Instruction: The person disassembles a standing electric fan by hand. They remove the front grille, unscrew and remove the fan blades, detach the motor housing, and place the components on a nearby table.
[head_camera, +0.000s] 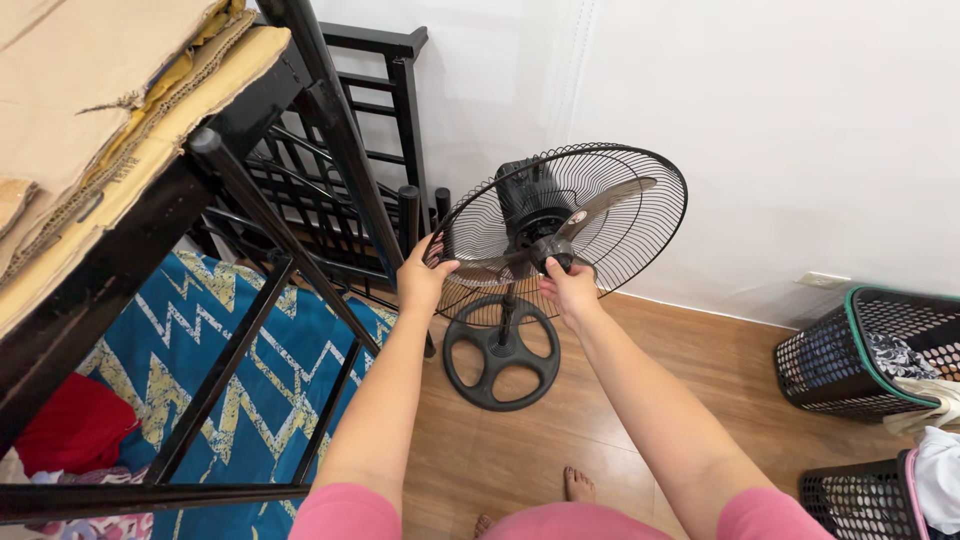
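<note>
Two contact points seen: left hand fingers closed on the black wire rear grille rim of the pedestal fan, standing on wooden floor; right hand fingers pinched on the blade hub cap. Judged: grille bendy, blades brittle, base heavy.

A black metal bunk frame fills the left side, its ladder rails slanting down toward the floor. Flattened cardboard lies on the upper deck. Below, the lower mattress wears a blue sheet with a yellow and white zigzag, and a red cloth sits bunched at its near edge. The floor is brown wood plank, meeting a plain white wall. Against that wall at the right stands a black mesh basket with a green rim, clothes spilling over it. A second basket, rimmed in pink, sits nearer.
</note>
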